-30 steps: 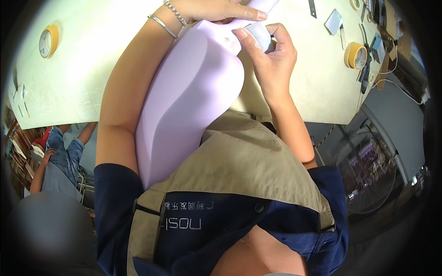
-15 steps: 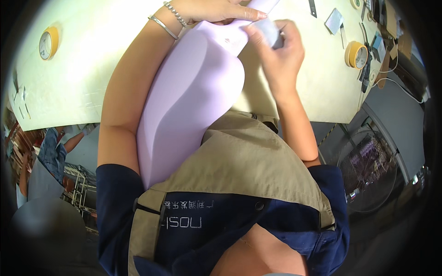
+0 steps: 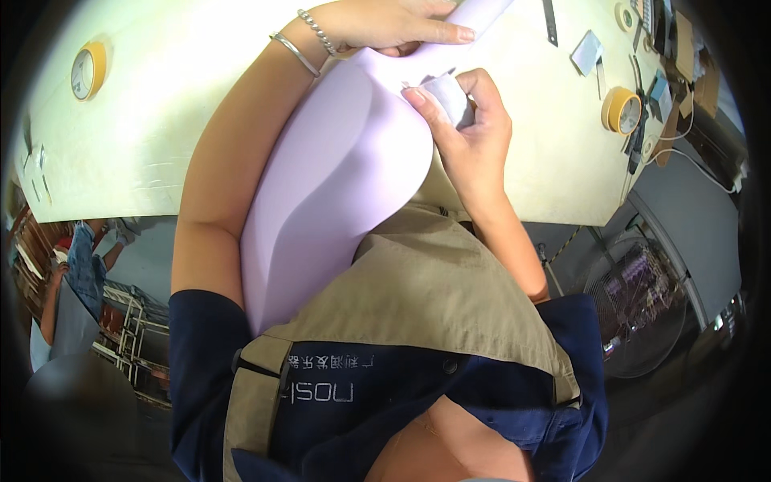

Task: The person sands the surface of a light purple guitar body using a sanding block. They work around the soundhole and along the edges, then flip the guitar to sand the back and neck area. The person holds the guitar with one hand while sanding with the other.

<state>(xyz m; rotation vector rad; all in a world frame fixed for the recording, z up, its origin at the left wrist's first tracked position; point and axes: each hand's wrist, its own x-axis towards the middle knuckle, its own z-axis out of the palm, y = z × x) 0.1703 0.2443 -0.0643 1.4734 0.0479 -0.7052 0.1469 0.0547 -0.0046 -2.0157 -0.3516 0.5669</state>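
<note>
A glossy lilac guitar [image 3: 321,169] rests slantwise across my lap and against my apron, its neck pointing to the far right over the table. My left hand [image 3: 393,26] grips it where the neck meets the body, thumb along the neck; the other fingers are partly hidden. That forearm, with two silver bracelets, lies along the body's left edge. In my right hand [image 3: 478,120] is a folded pale grey sheet of sandpaper [image 3: 450,98], pinched between thumb and fingers. It sits at the body's right edge, by the cutaway below the neck.
On the pale table [image 3: 136,153] lie a yellow tape roll [image 3: 88,71] at left and another tape roll [image 3: 622,110] at right. A grey-white pad [image 3: 587,51] and a dark flat strip [image 3: 550,22] are farther back. A floor fan [image 3: 634,305] stands at right; a person [image 3: 84,261] is at left.
My right hand with the sandpaper has moved down and slightly left, from beside the neck to the body's edge. My left hand keeps its hold on the guitar.
</note>
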